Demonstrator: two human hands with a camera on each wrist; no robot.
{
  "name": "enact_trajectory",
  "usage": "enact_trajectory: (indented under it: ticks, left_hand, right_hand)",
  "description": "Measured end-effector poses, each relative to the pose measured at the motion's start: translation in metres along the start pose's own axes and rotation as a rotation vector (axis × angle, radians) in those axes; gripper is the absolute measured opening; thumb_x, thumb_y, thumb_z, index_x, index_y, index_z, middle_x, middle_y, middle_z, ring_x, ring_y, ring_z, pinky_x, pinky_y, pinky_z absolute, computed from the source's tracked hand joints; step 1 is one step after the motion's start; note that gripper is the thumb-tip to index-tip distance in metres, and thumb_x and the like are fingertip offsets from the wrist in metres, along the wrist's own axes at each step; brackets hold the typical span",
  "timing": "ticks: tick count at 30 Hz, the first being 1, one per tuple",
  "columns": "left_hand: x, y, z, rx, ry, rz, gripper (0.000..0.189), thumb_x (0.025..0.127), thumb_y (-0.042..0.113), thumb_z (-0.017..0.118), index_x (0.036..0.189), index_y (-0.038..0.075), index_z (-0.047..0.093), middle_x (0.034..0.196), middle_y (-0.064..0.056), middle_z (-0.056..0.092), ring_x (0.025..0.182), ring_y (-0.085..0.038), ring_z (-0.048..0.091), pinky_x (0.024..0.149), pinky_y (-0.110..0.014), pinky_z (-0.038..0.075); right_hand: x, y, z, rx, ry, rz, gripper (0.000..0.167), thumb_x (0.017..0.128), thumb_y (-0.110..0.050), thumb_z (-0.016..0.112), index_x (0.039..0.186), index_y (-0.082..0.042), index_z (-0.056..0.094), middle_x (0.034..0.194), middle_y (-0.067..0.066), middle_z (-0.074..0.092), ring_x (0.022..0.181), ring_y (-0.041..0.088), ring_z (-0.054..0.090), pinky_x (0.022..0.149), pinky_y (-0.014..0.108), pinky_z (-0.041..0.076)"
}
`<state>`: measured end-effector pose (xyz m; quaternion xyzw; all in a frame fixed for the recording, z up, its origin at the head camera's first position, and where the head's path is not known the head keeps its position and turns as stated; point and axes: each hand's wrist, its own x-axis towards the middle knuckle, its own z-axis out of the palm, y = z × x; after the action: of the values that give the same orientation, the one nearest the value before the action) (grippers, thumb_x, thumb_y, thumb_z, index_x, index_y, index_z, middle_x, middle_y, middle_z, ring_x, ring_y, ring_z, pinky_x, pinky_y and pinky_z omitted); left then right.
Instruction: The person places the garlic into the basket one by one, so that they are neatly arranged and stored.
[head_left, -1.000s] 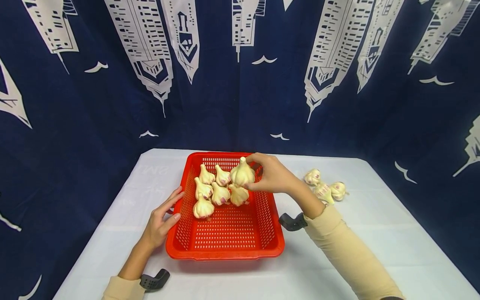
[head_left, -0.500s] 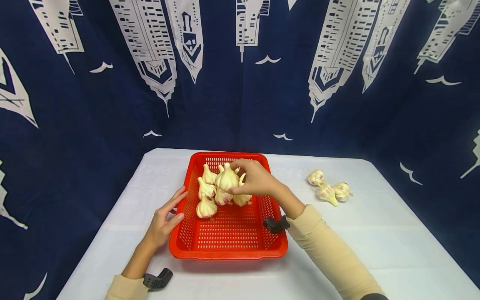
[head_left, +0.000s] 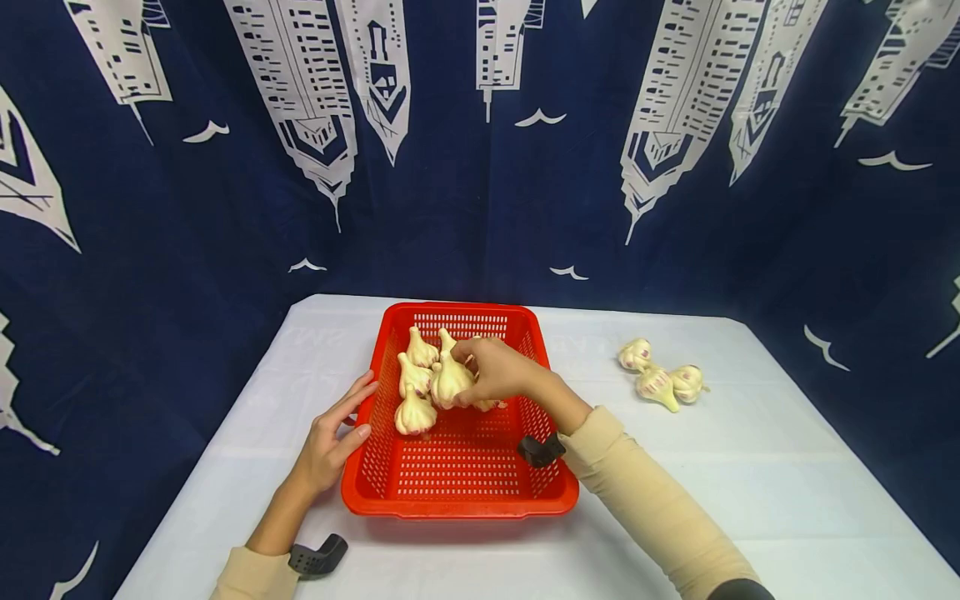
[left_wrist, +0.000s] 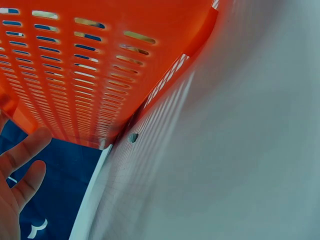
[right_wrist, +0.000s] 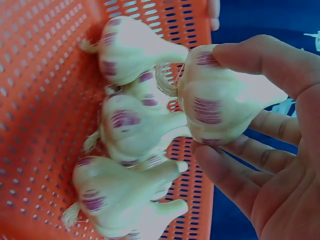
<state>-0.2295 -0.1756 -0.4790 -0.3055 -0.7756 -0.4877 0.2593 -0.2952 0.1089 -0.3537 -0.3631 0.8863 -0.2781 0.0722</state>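
Observation:
A red plastic basket (head_left: 459,507) with slotted walls stands on the white-covered table. My right hand (head_left: 506,371) pinches a garlic bulb (head_left: 450,383) between thumb and fingers, inside the basket over other bulbs. Seen from the right wrist, the held bulb (right_wrist: 220,107) has purple streaks and dry roots, and its stem points toward the palm. Several more garlic bulbs (head_left: 415,414) lie grouped in the basket's far left part, some hidden behind the right hand. At the left rim, my left hand (head_left: 326,446) rests its extended fingers against the basket, thumb spread apart.
To the right of the basket, 3 garlic bulbs (head_left: 657,386) lie together on the white table (head_left: 750,467). A dark blue curtain (head_left: 480,208) with white building prints hangs behind the table. Black wrist straps sit at both sleeves.
My right hand has moved left and down with the garlic bulb, from the far right part of the basket toward the grouped bulbs. The left hand stays at the rim.

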Motion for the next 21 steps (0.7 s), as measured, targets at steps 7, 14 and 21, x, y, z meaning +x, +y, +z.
enact_trajectory:
  ticks: [7,14,21]
  left_hand:
    - [0.0,0.001,0.0,0.005,0.001,-0.003,0.055,0.082,0.003,0.058,0.137,0.0,0.056,0.149,-0.018,0.046,0.125,-0.012,0.051,0.075,-0.024,0.042]
    - [0.0,0.0,0.0,0.003,-0.004,-0.004,0.055,0.082,0.002,0.058,0.137,-0.001,0.056,0.148,-0.019,0.046,0.124,-0.013,0.052,0.074,-0.029,0.043]
    - [0.0,0.001,-0.001,0.005,-0.006,-0.008,0.055,0.082,0.004,0.058,0.137,0.0,0.056,0.149,-0.017,0.046,0.124,-0.013,0.052,0.076,-0.024,0.042]
  right_hand:
    - [0.005,0.008,0.01,-0.078,-0.092,-0.007,0.035,0.071,-0.015,0.085,0.096,-0.008,0.062,0.073,0.0,0.061,0.056,0.007,0.053,0.054,0.022,0.044]
    - [0.007,0.014,0.019,-0.137,-0.156,-0.021,0.04,0.069,-0.015,0.086,0.101,-0.007,0.063,0.079,0.0,0.061,0.067,0.01,0.048,0.061,0.024,0.042]
    - [0.006,0.01,0.022,-0.16,-0.211,0.04,0.042,0.069,-0.016,0.088,0.101,-0.007,0.061,0.074,0.001,0.055,0.067,0.012,0.045,0.061,0.026,0.037]
